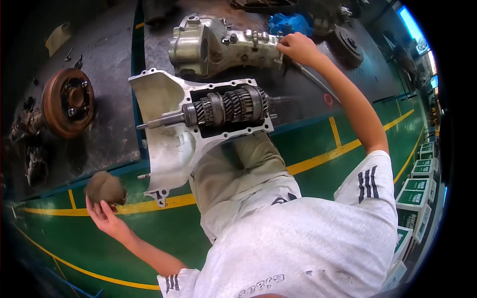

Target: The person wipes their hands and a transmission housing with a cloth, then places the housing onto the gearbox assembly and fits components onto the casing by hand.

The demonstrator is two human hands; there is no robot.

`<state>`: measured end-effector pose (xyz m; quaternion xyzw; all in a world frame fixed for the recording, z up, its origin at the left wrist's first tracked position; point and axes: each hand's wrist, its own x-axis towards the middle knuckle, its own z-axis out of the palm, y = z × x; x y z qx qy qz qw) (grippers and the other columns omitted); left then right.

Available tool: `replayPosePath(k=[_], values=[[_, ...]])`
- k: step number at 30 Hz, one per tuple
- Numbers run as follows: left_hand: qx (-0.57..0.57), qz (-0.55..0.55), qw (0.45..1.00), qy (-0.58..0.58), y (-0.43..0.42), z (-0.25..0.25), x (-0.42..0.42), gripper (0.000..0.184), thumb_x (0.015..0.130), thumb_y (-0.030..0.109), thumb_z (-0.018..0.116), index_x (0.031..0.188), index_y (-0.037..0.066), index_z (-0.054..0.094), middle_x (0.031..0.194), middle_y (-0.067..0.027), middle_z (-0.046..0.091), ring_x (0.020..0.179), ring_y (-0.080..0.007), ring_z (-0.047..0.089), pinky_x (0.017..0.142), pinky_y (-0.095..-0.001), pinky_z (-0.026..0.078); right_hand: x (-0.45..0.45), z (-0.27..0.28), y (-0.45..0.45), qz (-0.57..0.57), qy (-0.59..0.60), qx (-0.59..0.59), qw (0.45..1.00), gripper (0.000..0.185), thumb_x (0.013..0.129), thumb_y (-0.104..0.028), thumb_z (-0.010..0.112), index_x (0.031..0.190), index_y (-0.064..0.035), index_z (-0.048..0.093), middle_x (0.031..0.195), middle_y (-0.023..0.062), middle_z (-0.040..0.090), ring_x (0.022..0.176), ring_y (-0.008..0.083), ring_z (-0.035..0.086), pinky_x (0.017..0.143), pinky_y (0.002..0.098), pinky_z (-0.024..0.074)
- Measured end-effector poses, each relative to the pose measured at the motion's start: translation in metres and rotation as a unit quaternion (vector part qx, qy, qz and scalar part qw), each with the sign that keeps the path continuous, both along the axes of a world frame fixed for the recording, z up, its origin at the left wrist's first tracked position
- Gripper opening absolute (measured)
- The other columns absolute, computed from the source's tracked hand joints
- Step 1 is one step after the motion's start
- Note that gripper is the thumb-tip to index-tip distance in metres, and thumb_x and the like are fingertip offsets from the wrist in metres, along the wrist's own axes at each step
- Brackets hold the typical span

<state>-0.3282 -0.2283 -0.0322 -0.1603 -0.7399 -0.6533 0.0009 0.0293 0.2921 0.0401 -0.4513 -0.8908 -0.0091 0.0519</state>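
My left hand [105,214] holds a crumpled brown rag [105,187] out to the left, over the floor. My right hand [300,48] reaches to the far end of a closed metal gearbox housing [243,48]. Its fingertips are pinched together there, and what lies between them is hidden. Nearer to me is an open gearbox case half [166,92], cast in pale metal with a flange full of bolt holes. A gear shaft assembly [231,107] with several gears lies inside it, its splined shaft pointing left.
A rusty brake drum [68,103] stands on the dark workbench [107,141] at the left, by small loose parts. Behind my right hand are a blue cloth or bag [290,24] and a round disc part [349,42]. A thin metal rod [315,79] lies near my right forearm.
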Motion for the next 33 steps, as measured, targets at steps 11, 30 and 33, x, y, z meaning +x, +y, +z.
replayPosePath(k=[11, 30, 33], values=[[-0.074, -0.142, 0.984, 0.077, 0.065, -0.026, -0.119, 0.028, 0.102, 0.008, 0.052, 0.128, 0.004, 0.060, 0.103, 0.0019, 0.063, 0.077, -0.0016, 0.047, 0.066, -0.0179, 0.037, 0.082, 0.002, -0.044, -0.020, 0.041, -0.013, 0.999, 0.036, 0.084, -0.037, 0.061, 0.086, -0.0045, 0.076, 0.078, 0.0200, 0.069, 0.077, 0.0388, 0.067, 0.072, 0.0452, 0.0538], [-0.107, -0.080, 0.984, 0.114, 0.059, 0.015, -0.084, 0.032, 0.102, 0.013, 0.053, 0.133, 0.007, 0.060, 0.112, 0.0016, 0.063, 0.078, -0.0050, 0.044, 0.066, -0.0209, 0.034, 0.179, 0.018, -0.069, -0.079, 0.133, -0.130, 0.979, 0.050, 0.092, -0.030, 0.067, 0.129, 0.0002, 0.052, 0.113, 0.0214, 0.065, 0.105, 0.0348, 0.063, 0.091, 0.0407, 0.0483], [-0.130, -0.055, 0.980, 0.141, 0.059, 0.041, -0.060, 0.033, 0.103, 0.015, 0.051, 0.133, 0.006, 0.059, 0.117, -0.0014, 0.062, 0.087, -0.0087, 0.050, 0.073, -0.0228, 0.040, 0.173, 0.009, -0.075, -0.003, 0.103, -0.093, 0.990, 0.099, 0.076, -0.038, 0.082, 0.152, 0.0003, 0.031, 0.147, 0.0254, 0.044, 0.135, 0.0392, 0.044, 0.112, 0.0415, 0.0375]])
